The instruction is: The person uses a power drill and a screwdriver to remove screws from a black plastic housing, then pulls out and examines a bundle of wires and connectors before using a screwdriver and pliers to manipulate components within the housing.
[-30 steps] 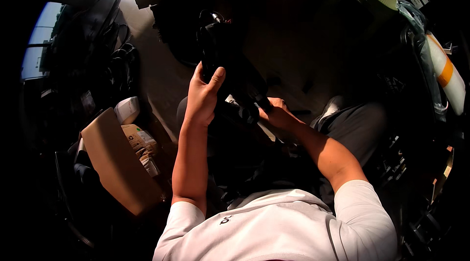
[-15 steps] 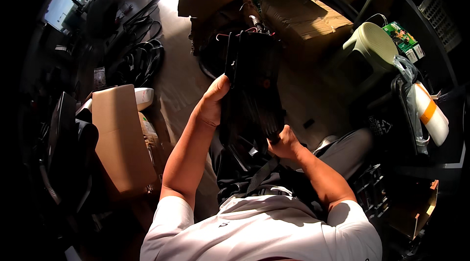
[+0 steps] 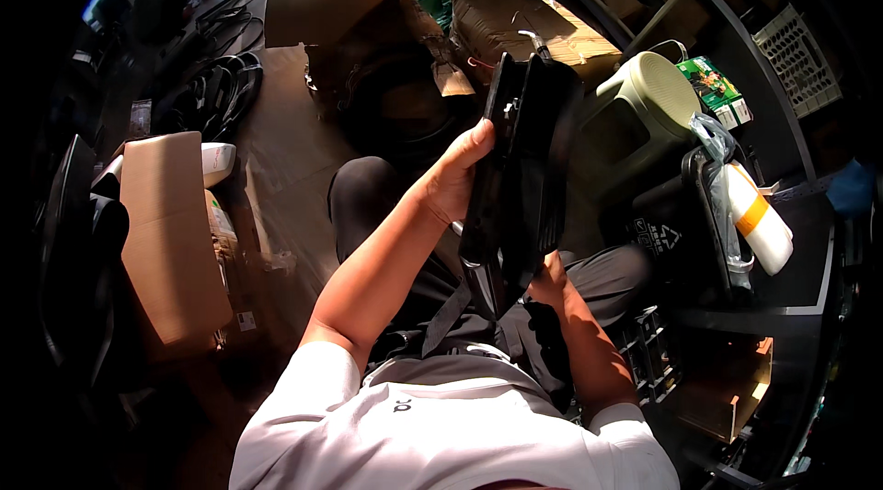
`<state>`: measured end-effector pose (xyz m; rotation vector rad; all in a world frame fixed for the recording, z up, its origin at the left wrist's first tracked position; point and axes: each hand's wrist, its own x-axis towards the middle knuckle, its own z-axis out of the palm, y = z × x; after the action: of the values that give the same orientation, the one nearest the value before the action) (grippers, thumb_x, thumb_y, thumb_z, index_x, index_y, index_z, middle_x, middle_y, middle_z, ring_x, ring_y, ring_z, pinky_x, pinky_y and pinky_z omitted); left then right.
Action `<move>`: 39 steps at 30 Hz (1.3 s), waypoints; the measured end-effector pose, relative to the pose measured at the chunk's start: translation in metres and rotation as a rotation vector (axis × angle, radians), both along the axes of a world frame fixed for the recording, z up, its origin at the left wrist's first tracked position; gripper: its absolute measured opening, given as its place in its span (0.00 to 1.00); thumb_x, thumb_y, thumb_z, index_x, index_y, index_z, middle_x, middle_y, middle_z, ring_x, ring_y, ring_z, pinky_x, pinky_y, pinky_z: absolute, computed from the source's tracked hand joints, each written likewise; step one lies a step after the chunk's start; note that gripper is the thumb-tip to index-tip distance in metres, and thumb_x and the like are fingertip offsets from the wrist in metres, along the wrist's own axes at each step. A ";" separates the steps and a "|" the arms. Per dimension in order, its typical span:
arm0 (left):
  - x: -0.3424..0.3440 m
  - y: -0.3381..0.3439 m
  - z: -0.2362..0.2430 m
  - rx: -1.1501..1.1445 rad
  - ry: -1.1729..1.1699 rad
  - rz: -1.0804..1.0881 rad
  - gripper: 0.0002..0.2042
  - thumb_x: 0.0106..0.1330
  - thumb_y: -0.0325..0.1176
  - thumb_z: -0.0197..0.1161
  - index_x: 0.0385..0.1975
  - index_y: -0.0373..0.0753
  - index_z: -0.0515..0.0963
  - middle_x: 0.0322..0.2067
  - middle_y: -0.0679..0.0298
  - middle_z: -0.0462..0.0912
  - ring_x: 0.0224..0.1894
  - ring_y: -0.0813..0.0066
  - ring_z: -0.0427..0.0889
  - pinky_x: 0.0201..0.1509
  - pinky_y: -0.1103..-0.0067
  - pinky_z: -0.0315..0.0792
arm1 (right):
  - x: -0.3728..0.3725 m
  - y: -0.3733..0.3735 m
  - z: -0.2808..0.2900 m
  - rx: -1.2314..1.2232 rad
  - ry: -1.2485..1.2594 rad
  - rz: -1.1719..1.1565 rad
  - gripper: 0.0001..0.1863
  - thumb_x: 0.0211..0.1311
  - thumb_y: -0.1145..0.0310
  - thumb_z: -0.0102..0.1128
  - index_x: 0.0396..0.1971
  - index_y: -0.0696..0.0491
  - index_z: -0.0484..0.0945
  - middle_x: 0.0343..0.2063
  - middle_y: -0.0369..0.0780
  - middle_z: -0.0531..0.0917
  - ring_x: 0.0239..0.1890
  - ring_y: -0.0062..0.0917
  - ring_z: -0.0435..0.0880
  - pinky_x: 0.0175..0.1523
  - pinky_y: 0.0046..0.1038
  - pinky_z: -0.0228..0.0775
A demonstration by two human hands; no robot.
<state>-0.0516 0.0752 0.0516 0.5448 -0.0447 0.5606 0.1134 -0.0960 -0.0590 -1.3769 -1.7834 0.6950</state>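
Observation:
A long black casing (image 3: 517,150) is held up in front of me, its far end pointing away and tilted to the right. Thin wires and a bright metal-looking end piece (image 3: 533,41) show at its far end. My left hand (image 3: 460,168) grips its left edge, the thumb lying along the side. At the lower right, my right hand (image 3: 549,279) is closed around the near part, its fingers mostly hidden behind the casing. A black strap (image 3: 446,317) hangs below the near end, over my lap. Deep shadow hides most surface detail.
An open cardboard box (image 3: 322,7) with a dark interior lies ahead, another carton (image 3: 501,21) beside it. On the right stand a pale green stool (image 3: 648,95), a green box (image 3: 716,90) and a black bin (image 3: 635,214). Coiled black cables (image 3: 216,95) and a carton (image 3: 175,233) are at left.
The casing has swung to the right, away from the open box, and tilted, with both hands still on it. My view has turned, so the surroundings sit farther left.

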 end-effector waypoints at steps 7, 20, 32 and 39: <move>0.013 0.009 0.005 0.159 0.248 0.153 0.41 0.54 0.51 0.75 0.62 0.39 0.59 0.49 0.63 0.70 0.51 0.75 0.73 0.55 0.74 0.73 | -0.008 0.007 -0.035 -0.037 0.394 -0.386 0.07 0.58 0.72 0.63 0.25 0.58 0.76 0.17 0.31 0.76 0.20 0.13 0.72 0.24 0.20 0.63; -0.011 -0.018 -0.033 0.266 0.315 0.468 0.50 0.51 0.61 0.74 0.64 0.36 0.55 0.47 0.64 0.71 0.47 0.78 0.72 0.51 0.78 0.70 | 0.000 0.017 -0.042 -0.444 0.316 -0.354 0.16 0.64 0.55 0.62 0.33 0.55 0.82 0.25 0.32 0.85 0.28 0.16 0.82 0.31 0.24 0.72; -0.061 0.004 -0.050 -0.135 -0.162 0.266 0.49 0.57 0.60 0.61 0.71 0.29 0.54 0.64 0.41 0.65 0.63 0.48 0.71 0.67 0.56 0.69 | -0.046 0.035 -0.002 -0.350 0.218 0.056 0.13 0.48 0.71 0.75 0.17 0.58 0.76 0.16 0.37 0.78 0.19 0.19 0.76 0.27 0.25 0.67; -0.087 0.022 -0.069 0.120 0.433 0.543 0.35 0.72 0.61 0.47 0.63 0.33 0.65 0.59 0.48 0.74 0.58 0.52 0.78 0.66 0.54 0.69 | -0.085 0.085 0.027 -0.241 0.200 -0.115 0.14 0.54 0.63 0.70 0.25 0.58 0.80 0.18 0.44 0.82 0.21 0.33 0.83 0.30 0.31 0.74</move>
<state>-0.1386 0.0970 -0.0172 0.7925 0.4966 0.9598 0.0279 -0.0106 -0.0320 -1.4968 -1.4891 0.9736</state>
